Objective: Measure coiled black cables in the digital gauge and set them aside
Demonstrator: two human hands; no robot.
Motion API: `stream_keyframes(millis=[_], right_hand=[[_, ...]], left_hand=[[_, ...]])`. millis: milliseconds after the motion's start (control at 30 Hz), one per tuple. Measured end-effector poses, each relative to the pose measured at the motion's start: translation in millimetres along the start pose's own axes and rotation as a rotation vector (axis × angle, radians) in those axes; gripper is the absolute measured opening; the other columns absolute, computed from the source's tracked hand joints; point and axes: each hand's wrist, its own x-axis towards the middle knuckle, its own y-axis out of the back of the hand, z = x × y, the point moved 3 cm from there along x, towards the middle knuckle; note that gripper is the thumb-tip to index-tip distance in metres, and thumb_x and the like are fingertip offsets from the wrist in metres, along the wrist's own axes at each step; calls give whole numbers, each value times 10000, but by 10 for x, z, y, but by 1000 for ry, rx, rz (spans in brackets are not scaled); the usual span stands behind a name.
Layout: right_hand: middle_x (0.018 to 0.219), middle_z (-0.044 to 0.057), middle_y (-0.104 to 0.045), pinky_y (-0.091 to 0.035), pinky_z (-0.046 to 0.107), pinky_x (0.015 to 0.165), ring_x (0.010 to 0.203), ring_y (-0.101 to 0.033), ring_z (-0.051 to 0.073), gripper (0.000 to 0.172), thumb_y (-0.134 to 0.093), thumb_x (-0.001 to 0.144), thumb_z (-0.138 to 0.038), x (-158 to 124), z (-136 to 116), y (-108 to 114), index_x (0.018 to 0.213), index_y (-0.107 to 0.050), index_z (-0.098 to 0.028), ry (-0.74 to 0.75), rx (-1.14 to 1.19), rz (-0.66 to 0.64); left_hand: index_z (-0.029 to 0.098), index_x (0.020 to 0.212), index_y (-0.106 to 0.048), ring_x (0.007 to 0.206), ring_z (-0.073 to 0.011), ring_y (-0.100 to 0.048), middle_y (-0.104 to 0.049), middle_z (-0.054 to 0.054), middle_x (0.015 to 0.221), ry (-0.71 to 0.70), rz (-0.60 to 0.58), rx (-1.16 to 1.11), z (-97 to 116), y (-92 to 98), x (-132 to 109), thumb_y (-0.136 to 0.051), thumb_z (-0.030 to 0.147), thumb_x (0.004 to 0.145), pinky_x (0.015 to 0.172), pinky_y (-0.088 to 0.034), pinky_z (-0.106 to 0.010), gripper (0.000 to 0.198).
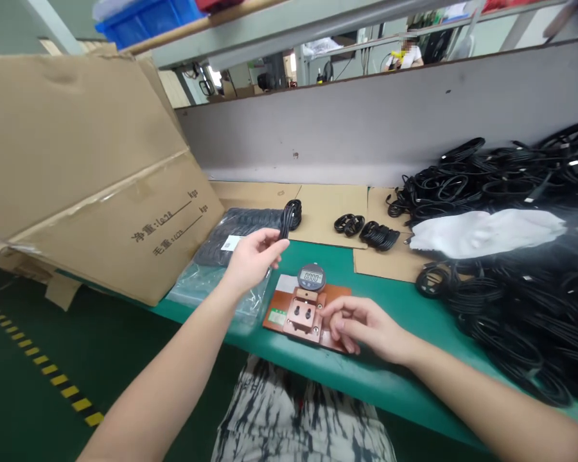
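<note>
My left hand (253, 260) pinches a coiled black cable (291, 215) between thumb and fingers, with the coil standing above them. Behind that hand lies a clear plastic bag (236, 234) of dark coiled cables. My right hand (361, 324) rests with curled fingers against the edge of a copper test fixture (304, 317), and I see nothing held in it. A digital dial gauge (312, 277) stands at the fixture's far side, its display reading zeros.
Large heaps of black cables (505, 321) cover the bench's right side, beside a white cloth (481, 234). Two small cable coils (363, 231) lie on cardboard sheets (327, 205). A large cardboard box (91, 173) leans at left over the green bench (380, 375).
</note>
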Motion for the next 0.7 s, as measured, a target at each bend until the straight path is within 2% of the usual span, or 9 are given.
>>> stream_keyframes(millis=[67, 133, 233, 367, 467, 567, 700], right_hand=[[688, 20, -606, -402, 175, 461, 496, -506, 71, 253, -605, 883, -312, 8, -9, -8, 1044, -599, -118, -16, -12, 5], [659, 9, -597, -396, 172, 456, 478, -494, 66, 243, -604, 872, -310, 17, -23, -10, 1018, -601, -116, -25, -22, 11], [637, -6, -577, -396, 174, 448, 464, -485, 64, 242, -609, 852, -302, 29, -42, -6, 995, -597, -108, -36, -24, 20], [655, -2, -580, -407, 183, 451, 470, -488, 67, 224, -598, 844, -278, 32, -45, -4, 986, -596, -105, -49, -40, 13], [615, -16, -562, -412, 188, 464, 473, -491, 74, 199, -579, 850, -249, 26, -49, -3, 987, -604, -108, -42, -63, 4], [599, -21, -559, -416, 188, 472, 469, -485, 72, 178, -559, 854, -217, 25, -66, -7, 986, -608, -108, -43, -77, -1], [640, -3, -587, -425, 188, 478, 475, -492, 70, 177, -542, 866, -203, 26, -86, -23, 996, -613, -106, -54, -100, -12]], left_hand=[[162, 986, -646, 643, -133, -578, -607, -2, 736, -179, 83, 384, -85, -43, 349, -610, 351, 850, 649, -491, -263, 236], [161, 997, -676, 721, -149, -577, -608, -20, 798, -247, 108, 530, -160, -113, 607, -616, 293, 840, 743, -480, -284, 213], [189, 1009, -697, 759, -166, -586, -619, -29, 834, -266, 68, 627, -204, -278, 795, -616, 290, 841, 768, -466, -286, 212], [225, 1023, -709, 831, -209, -629, -662, -50, 902, -265, -20, 759, -238, -582, 807, -591, 285, 857, 756, -469, -298, 212], [204, 1035, -718, 871, -252, -651, -678, -86, 964, -242, -77, 829, -318, -762, 779, -572, 278, 863, 768, -484, -330, 237], [185, 1067, -716, 882, -269, -661, -679, -111, 992, -213, -116, 855, -390, -835, 762, -558, 312, 870, 796, -497, -349, 283], [180, 1099, -705, 957, -270, -652, -682, -116, 1014, -188, -129, 821, -414, -823, 748, -511, 299, 894, 892, -478, -357, 307]])
